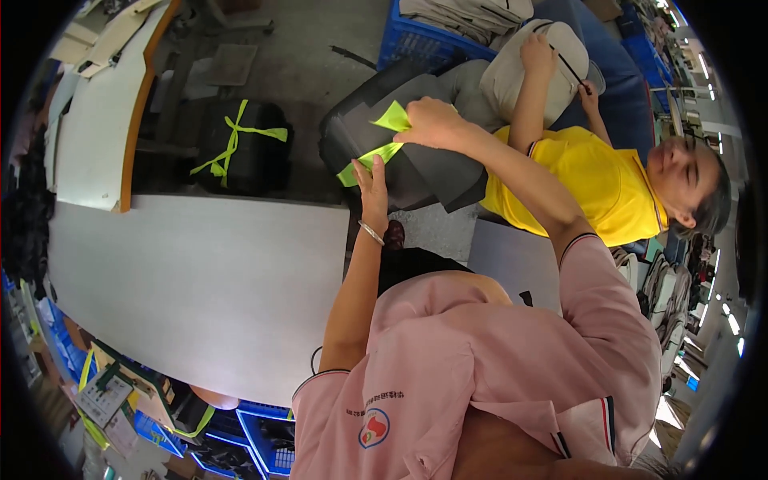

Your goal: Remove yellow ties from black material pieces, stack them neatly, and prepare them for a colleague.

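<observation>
The right hand (434,124) pinched a lime strip (387,152) across the dark stack (416,170) beyond the bench (208,288); the left hand (372,194), outstretched, touched it. Uneven pulling could have skewed the stack or let the strip slip.

A blue crate (404,42) is piled with beige fabric (468,18). A cream-coloured article (516,84) is held by a co-worker (596,184) in yellow. A white tabletop (200,288) is adjoined by an orange-edged table (100,132).
</observation>
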Demonstrator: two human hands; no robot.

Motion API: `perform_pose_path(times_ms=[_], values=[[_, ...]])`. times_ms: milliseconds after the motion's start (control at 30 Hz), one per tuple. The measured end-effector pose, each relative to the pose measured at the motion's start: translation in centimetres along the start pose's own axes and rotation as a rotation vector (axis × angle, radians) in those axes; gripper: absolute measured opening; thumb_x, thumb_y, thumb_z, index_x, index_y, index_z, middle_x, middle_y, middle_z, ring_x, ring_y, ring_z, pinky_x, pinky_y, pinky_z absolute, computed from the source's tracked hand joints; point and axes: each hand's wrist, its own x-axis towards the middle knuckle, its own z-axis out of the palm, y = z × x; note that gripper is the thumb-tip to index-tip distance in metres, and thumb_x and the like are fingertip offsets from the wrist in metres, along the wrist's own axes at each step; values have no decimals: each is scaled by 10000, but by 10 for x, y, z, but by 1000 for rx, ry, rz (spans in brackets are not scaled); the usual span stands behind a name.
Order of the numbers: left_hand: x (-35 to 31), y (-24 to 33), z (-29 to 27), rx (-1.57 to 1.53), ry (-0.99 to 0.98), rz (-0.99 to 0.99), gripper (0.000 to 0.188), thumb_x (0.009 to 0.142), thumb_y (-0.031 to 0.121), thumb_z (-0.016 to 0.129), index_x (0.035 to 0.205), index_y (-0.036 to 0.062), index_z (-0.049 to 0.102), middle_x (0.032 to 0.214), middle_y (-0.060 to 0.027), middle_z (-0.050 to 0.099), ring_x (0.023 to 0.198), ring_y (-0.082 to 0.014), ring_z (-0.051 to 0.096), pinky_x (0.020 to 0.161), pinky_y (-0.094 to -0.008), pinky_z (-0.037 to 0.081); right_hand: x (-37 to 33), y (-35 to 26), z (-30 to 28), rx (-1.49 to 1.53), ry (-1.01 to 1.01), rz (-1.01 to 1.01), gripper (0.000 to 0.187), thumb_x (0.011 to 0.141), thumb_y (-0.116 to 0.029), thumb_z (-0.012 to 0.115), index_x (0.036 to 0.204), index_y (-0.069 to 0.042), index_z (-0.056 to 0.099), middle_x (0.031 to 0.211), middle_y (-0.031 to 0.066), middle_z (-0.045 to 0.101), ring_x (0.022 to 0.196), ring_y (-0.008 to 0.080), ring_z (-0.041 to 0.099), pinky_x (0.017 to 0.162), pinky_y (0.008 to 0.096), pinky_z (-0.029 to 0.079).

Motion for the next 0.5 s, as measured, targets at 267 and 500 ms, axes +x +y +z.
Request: perform_pose_path(times_ms=[267, 500], values=[[-55, -78, -17, -23, 49, -35, 1114, 994, 660, 499, 1580, -96, -72, 1681, -263, -41, 1572, -325, 10, 1259, -384, 79, -53, -54, 41, -78, -67, -97, 363, 755, -324, 811, 905, 3, 758, 925, 233, 740, 908, 396, 730, 793, 475, 589], [-94, -85, -26, 2, -24, 29, 1050, 1009, 643, 484, 1594, -83, 2, 1682, -284, -7, 1574, -358, -4, 1261, -393, 73, -102, -61, 71, -38, -45, 10, 451, 782, -392, 798, 863, 47, 735, 882, 276, 719, 877, 432, 718, 799, 486, 580]])
